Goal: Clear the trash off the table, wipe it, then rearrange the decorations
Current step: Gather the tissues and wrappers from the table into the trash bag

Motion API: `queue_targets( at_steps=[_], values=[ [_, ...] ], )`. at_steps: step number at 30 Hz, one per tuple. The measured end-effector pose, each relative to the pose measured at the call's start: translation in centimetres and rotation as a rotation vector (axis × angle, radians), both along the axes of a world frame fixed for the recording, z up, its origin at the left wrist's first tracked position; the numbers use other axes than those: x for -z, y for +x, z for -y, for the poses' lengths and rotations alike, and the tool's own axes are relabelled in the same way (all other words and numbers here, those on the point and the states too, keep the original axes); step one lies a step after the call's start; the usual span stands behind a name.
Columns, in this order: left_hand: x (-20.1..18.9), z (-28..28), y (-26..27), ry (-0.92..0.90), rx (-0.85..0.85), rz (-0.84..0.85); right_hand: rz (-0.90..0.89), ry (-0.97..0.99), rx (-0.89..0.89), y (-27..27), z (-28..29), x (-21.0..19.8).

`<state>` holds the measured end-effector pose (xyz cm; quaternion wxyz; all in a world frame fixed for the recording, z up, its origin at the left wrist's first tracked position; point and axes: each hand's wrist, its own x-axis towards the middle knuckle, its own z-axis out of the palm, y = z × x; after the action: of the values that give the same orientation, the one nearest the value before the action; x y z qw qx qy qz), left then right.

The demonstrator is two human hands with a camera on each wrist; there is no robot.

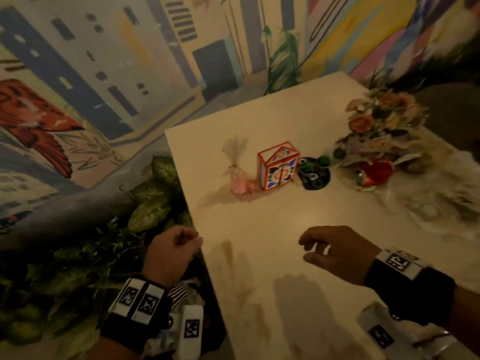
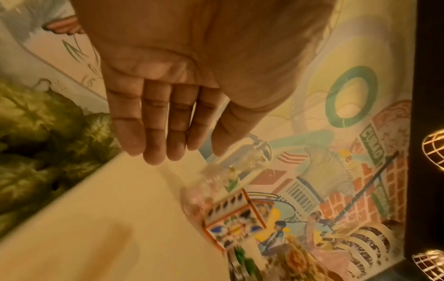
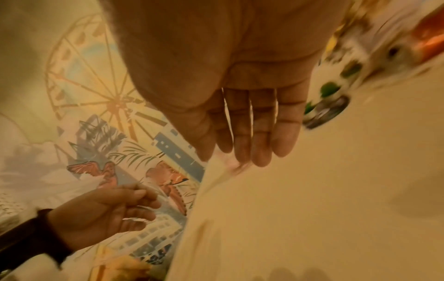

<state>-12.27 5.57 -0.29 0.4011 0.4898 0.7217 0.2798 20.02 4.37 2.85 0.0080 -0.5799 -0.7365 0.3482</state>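
Observation:
My left hand [image 1: 179,245] hovers at the left edge of the white table [image 1: 285,120], fingers relaxed and holding nothing; the left wrist view shows them straight [image 2: 163,133]. Over the table's near middle, my right hand [image 1: 319,249] is also relaxed and empty [image 3: 252,133]. A crushed red can [image 1: 374,172] lies among crumpled white paper [image 1: 441,183] at the right. In a row stand a pink glass vase [image 1: 239,180], a painted box [image 1: 278,165] and a black dish of small cacti [image 1: 314,172]. A flower bouquet [image 1: 381,118] rises behind the can.
Brownish smears [image 1: 228,253] mark the table near my hands. A dark bin with paper scraps [image 1: 197,302] sits below my left hand, beside leafy plants [image 1: 155,193]. Painted mural walls [image 1: 104,74] close in behind the table.

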Motion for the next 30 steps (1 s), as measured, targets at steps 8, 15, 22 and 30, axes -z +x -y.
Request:
queue_targets(
  at_steps=[8, 15, 22, 30],
  values=[
    [-0.2, -0.8, 15.5, 0.040, 0.220, -0.096, 0.167, 0.022, 0.149, 18.7, -3.3, -1.2],
    [0.2, -3.5, 21.2, 0.103, 0.370, -0.295, 0.184, -0.007, 0.384, 25.0, -6.0, -2.0],
    [0.9, -6.8, 25.3, 0.072, 0.437, -0.239, 0.128, 0.022, 0.481, 26.0, -5.9, -2.3],
    [1.1, -10.5, 33.0, -0.013, 0.425, -0.151, 0.134, 0.053, 0.429, 29.4, -7.9, -1.9]
  ],
)
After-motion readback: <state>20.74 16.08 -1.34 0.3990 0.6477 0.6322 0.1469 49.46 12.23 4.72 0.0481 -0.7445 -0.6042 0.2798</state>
